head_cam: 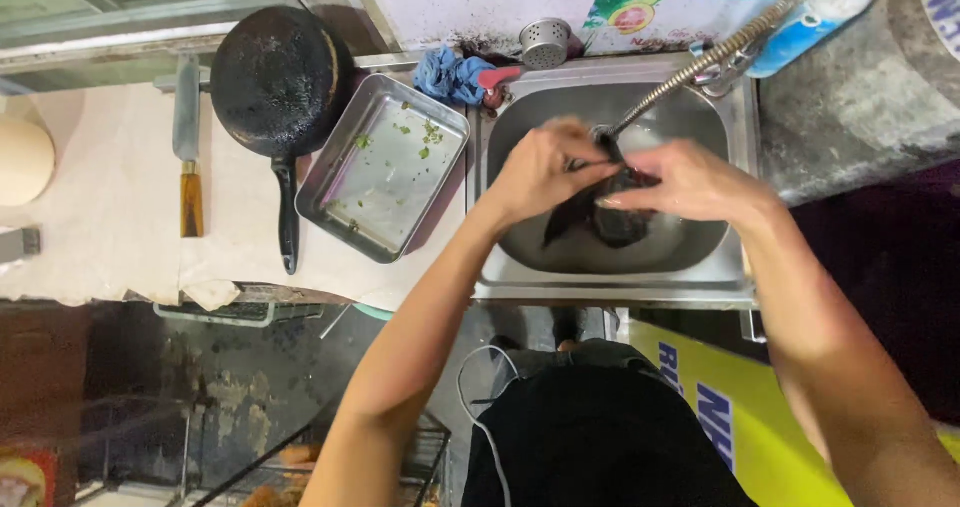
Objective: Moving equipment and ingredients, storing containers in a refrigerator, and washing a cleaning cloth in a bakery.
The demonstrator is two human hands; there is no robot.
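Observation:
Both my hands are over a steel sink [500,127]. My left hand [545,172] and my right hand [690,179] together grip a dark wet cloth [600,217], which hangs down into the basin. A flexible metal faucet hose [700,65] curves in from the upper right, and its end is just above my hands.
A steel tray [385,167] with green scraps lies left of the sink. Beside it rest a black frying pan [275,82] and a cleaver [187,147] on the counter. A blue rag [450,75] and a perforated metal cup [545,42] sit behind the sink.

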